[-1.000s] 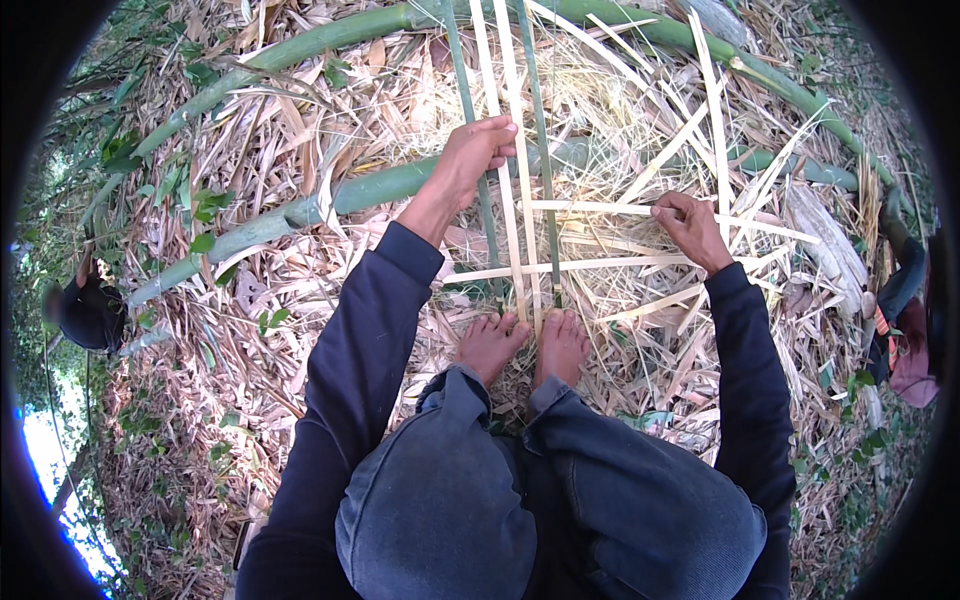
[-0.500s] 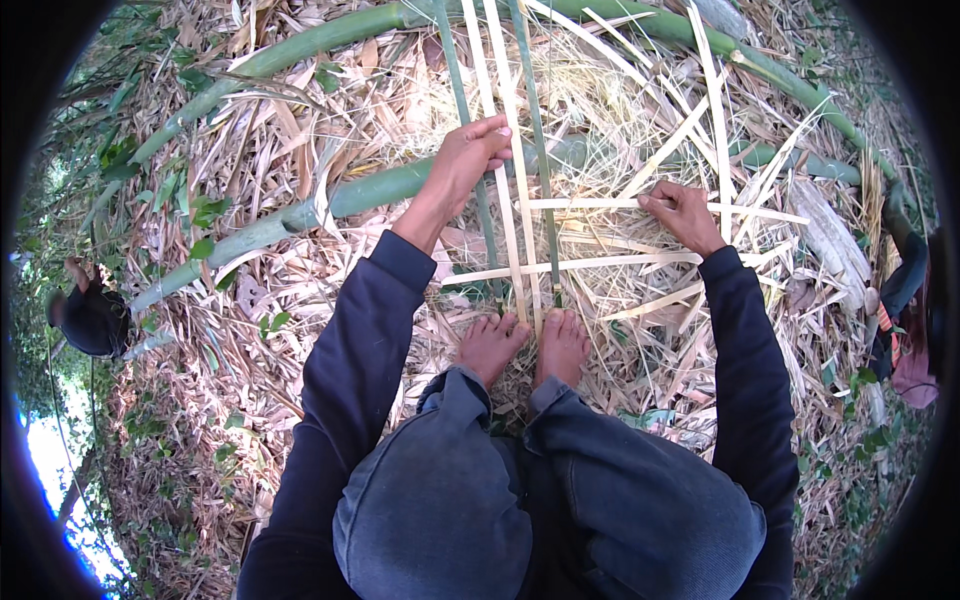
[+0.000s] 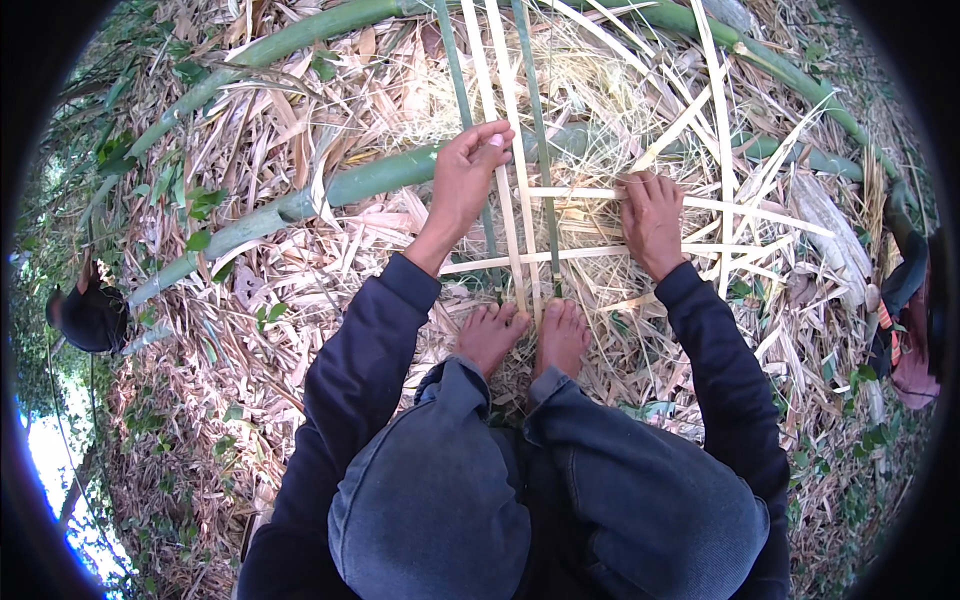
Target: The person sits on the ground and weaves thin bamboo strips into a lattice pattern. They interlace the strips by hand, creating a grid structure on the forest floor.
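Observation:
Four bamboo strips run lengthwise before me: two pale strips (image 3: 522, 215) between two green strips (image 3: 546, 205). Their near ends lie by my bare feet (image 3: 563, 340). My left hand (image 3: 463, 190) is closed at the pale pair, with thumb and fingertips against a strip; the exact grip is partly hidden. A pale crosswise bamboo strip (image 3: 755, 210) reaches in from the right, its left end at the lengthwise strips. My right hand (image 3: 652, 218) grips it, fingers curled over the top. Nearer me, a second crosswise strip (image 3: 590, 253) crosses the lengthwise ones.
Thick green bamboo poles (image 3: 375, 180) lie across the ground beyond my feet. Loose pale strips (image 3: 715, 100) and shavings are scattered at the right. Dry leaves (image 3: 200, 400) cover the ground. Another person (image 3: 92, 318) is at the far left, and part of someone (image 3: 905, 320) shows at the right edge.
My right hand has moved left along the upper crosswise strip, from a pinch to fingers curled over it. That strip has tilted slightly, its right end lower. My left hand has barely shifted.

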